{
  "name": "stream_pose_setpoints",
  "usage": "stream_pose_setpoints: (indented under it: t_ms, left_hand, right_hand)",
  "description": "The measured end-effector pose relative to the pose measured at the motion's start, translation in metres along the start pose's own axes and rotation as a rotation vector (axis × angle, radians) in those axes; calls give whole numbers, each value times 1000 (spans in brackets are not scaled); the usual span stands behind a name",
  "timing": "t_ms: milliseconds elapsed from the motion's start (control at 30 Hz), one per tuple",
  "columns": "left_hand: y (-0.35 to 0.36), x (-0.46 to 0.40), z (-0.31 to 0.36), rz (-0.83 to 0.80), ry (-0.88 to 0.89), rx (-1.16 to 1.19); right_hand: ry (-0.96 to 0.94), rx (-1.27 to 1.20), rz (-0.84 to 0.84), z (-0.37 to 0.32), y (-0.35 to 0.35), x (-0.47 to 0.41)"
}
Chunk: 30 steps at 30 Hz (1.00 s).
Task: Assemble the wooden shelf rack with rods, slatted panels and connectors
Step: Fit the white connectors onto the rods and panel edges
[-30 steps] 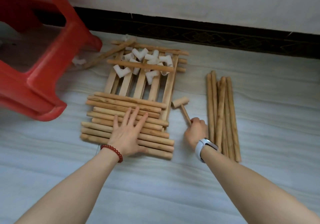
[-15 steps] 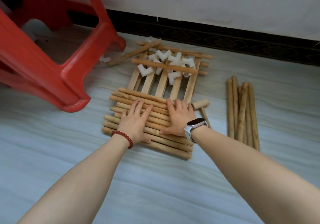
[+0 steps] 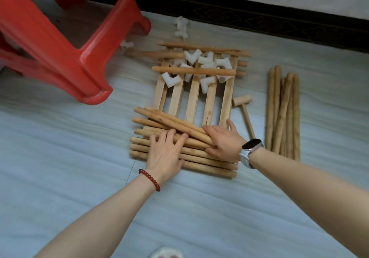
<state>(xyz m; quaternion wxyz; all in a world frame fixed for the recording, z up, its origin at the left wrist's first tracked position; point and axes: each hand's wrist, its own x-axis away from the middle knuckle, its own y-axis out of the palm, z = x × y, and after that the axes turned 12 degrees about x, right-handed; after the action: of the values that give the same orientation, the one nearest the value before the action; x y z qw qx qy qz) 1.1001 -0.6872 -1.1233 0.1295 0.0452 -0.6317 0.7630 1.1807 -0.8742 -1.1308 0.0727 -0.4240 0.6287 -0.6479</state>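
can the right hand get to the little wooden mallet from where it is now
Probably yes. The right hand rests on the short rods, and the mallet lies on bare floor just to its right, beside the slatted panel. Nothing covers its handle, though the hand must let go of the rods first.

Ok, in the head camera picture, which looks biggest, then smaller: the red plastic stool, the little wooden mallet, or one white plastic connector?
1. Red plastic stool, biggest by far, though partly cut off.
2. Small wooden mallet.
3. White plastic connector, smallest, though it lies slightly farther away.
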Motion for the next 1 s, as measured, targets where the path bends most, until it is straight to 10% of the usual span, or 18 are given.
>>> stream_pose_setpoints:
  t_ms: [133, 400, 1000]
  left_hand:
    - [1, 15, 6, 143, 64, 35]
    - [-6, -31, 4, -258, 196, -11]
    - [-24, -53, 3, -511, 199, 132]
  right_hand:
    - [-69, 29, -53, 6, 6, 19]
    - [-72, 312, -19, -4, 2, 20]
    - [72, -233, -255, -1, -10, 8]
